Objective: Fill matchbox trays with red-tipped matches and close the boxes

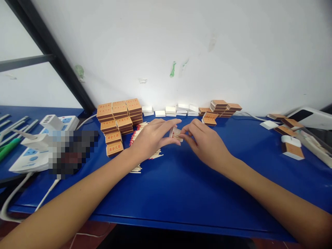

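A small white matchbox tray (177, 133) with matches inside is held up over the blue table. My left hand (153, 136) grips it from the left, thumb below and fingers above. At its right end, the thumb and fingertips of my right hand (199, 140) are pinched together; whether they hold the tray's edge or matches is hidden. Partly behind my left hand and wrist lies a pile of loose red-tipped matches (138, 133). Left of that pile, orange-brown matchboxes (114, 149) are stacked in rows.
White trays (170, 110) line the wall, with more matchboxes (220, 105) to their right. A power strip (64, 122) with chargers and cables sits at the left. Several boxes, a white earbud-like case (291, 140) and a white device (308, 117) lie at the right.
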Demonstrator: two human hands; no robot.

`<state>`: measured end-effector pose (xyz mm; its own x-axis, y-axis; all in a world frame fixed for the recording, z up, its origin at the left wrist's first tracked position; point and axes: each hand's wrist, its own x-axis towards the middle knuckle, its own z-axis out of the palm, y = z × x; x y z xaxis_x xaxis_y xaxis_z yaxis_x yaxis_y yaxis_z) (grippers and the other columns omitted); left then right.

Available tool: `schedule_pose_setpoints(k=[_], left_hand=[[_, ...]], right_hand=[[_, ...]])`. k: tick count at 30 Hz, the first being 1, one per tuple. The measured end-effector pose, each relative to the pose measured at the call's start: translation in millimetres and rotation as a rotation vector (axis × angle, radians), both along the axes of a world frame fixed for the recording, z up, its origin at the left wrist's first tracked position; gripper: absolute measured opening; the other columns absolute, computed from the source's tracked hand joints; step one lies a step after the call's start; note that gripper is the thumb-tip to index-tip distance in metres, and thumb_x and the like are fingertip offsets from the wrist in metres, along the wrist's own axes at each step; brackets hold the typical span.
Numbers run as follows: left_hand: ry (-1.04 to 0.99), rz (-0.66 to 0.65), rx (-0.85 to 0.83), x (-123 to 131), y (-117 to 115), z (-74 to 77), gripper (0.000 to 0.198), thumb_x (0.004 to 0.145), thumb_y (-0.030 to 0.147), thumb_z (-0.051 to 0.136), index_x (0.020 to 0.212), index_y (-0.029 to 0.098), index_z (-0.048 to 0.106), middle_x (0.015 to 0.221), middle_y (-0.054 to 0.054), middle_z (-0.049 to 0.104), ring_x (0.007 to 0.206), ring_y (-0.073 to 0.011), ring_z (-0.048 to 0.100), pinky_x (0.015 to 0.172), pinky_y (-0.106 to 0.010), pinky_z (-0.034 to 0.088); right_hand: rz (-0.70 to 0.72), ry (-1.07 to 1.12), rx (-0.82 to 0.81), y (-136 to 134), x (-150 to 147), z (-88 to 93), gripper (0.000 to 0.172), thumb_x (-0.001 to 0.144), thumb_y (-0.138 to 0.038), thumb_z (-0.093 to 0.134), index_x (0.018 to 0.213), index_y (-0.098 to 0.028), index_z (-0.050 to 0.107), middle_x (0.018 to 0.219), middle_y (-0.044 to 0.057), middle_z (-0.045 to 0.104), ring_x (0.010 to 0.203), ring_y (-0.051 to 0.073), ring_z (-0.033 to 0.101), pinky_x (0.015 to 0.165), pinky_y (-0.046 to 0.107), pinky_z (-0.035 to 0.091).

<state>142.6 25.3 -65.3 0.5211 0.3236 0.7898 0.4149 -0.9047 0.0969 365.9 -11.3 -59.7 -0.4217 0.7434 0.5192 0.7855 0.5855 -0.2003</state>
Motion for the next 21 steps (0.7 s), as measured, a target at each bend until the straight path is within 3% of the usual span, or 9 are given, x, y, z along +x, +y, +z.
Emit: schedule_pose_setpoints(k=[10, 15, 17, 21], left_hand=[[-0.200, -0.013, -0.266, 5.9, -7.9, 4.4, 0.053, 0.075, 0.040, 0.090, 0.120, 0.021, 0.069, 0.108, -0.006, 0.080, 0.098, -0.0199, 0.078, 0.090, -0.031, 0.062], [-0.333, -0.004, -0.491, 7.5, -10.7, 9.8, 0.053, 0.074, 0.044, 0.090, 0.117, 0.021, 0.071, 0.104, -0.005, 0.080, 0.101, -0.0219, 0.078, 0.091, -0.033, 0.062], [-0.375, -0.016, -0.560, 7.0, -9.1, 9.7, 0.053, 0.075, 0.048, 0.090, 0.116, 0.020, 0.071, 0.102, -0.006, 0.080, 0.101, -0.0230, 0.078, 0.089, -0.033, 0.062], [-0.406, -0.050, -0.639, 5.2, -4.1, 6.9, 0.051, 0.077, 0.046, 0.089, 0.116, 0.019, 0.071, 0.100, -0.006, 0.080, 0.100, -0.0232, 0.078, 0.086, -0.032, 0.062]], right_hand=[[0.031, 0.067, -0.018, -4.3, -4.0, 4.1, 0.013, 0.106, -0.027, 0.049, 0.099, -0.022, 0.059, 0.096, 0.006, 0.061, 0.077, 0.019, 0.057, 0.068, 0.032, 0.044], [0.024, 0.183, 0.035, -7.2, -3.0, 6.6, 0.021, 0.106, -0.039, 0.052, 0.118, -0.023, 0.059, 0.110, 0.010, 0.062, 0.090, 0.023, 0.062, 0.072, 0.036, 0.051], [0.022, 0.228, 0.001, -6.8, -2.4, 7.3, 0.029, 0.104, -0.042, 0.056, 0.126, -0.023, 0.056, 0.116, 0.012, 0.063, 0.091, 0.023, 0.063, 0.069, 0.035, 0.052], [0.091, 0.267, -0.119, -4.7, -1.1, 6.8, 0.031, 0.102, -0.041, 0.058, 0.128, -0.023, 0.057, 0.111, 0.009, 0.066, 0.086, 0.020, 0.064, 0.063, 0.031, 0.053]])
